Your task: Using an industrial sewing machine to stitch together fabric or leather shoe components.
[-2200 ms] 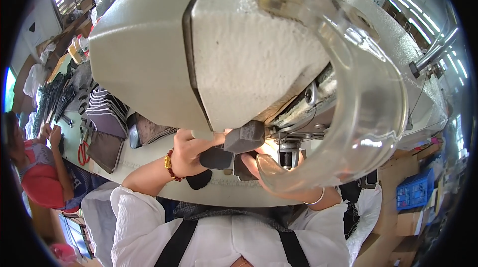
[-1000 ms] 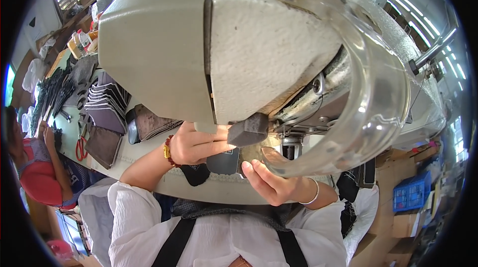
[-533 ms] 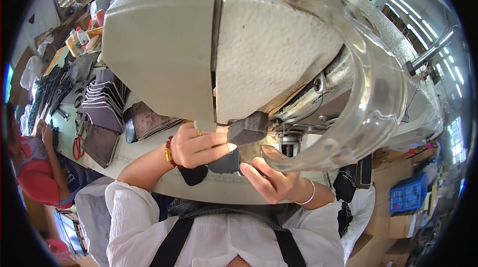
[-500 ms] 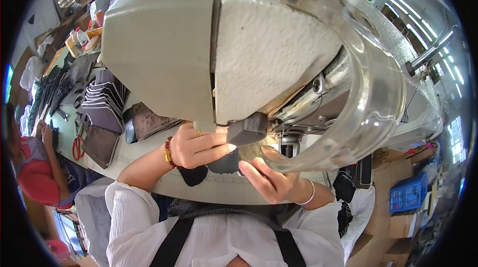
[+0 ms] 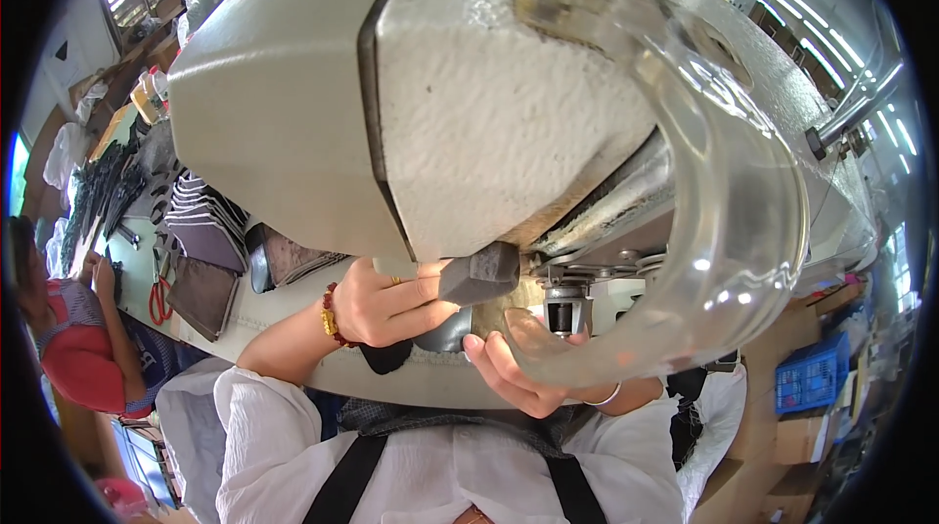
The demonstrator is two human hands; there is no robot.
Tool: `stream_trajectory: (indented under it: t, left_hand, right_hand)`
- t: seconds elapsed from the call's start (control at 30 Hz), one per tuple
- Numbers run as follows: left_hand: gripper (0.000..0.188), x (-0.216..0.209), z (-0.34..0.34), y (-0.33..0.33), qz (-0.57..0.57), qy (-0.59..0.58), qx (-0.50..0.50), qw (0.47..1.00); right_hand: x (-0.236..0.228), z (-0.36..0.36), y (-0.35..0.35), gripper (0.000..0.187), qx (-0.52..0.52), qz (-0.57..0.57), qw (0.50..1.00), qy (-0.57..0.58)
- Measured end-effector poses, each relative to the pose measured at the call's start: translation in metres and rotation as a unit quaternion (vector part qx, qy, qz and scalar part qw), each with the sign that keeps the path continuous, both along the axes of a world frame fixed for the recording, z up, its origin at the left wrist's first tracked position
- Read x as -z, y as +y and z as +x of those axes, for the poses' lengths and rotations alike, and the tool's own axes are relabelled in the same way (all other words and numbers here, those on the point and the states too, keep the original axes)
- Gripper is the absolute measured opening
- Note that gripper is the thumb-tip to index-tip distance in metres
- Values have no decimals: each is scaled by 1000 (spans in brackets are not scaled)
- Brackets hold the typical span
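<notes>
Head view puts the dark piece [image 5: 445,332] just under the near lower corner of the machine head [image 5: 518,113], which serves as landmark here. The left hand [image 5: 386,307] reaches in from the head's left, its fingers half bent and laid along the piece's far side, beneath the grey block [image 5: 481,275]; its thumb is hidden, so I cannot tell whether it pinches or only presses. The right hand [image 5: 514,372] is curled below the head, a fingertip at the piece's right edge, but the clear guard [image 5: 743,221] blurs part of it, so its grip is uncertain too. The step in hand looks like positioning the piece by the machine's working end; any next move would seem to call for a flat, even hold with fingertips clear of the metal foot [image 5: 565,312]. Both hands are over the table [image 5: 430,385], near side of the head. Left of the head lie a brown stack [image 5: 296,258], then striped pieces [image 5: 203,228], and red scissors [image 5: 159,299]; farther left sits a co-worker [image 5: 83,338]. Well right of the head is a blue crate [image 5: 812,374].
</notes>
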State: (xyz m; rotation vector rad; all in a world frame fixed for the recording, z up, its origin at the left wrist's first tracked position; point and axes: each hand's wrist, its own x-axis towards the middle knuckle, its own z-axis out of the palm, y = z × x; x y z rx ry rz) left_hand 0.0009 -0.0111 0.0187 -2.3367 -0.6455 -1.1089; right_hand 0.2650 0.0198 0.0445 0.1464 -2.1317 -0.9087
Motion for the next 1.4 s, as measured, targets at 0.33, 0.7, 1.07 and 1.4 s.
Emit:
stream_trajectory:
  t: [0.33, 0.7, 1.07, 1.4]
  left_hand:
    - [17, 81, -16, 18, -146, -59, -24, 987]
    - [17, 72, -14, 16, -227, -158, -51, 960]
    - [20, 4, -6, 14, 20, -36, 19, 999]
    - [14, 5, 0, 13, 46, -43, 27, 998]
  right_hand:
    - [22, 1, 18, 33, 98, 177, 977, -66]
    - [24, -7, 33, 31, 180, 489, 833, -188]
    - [1, -3, 36, 29, 125, 215, 953, -172]
    - [18, -2, 38, 28, 23, -46, 994, -93]
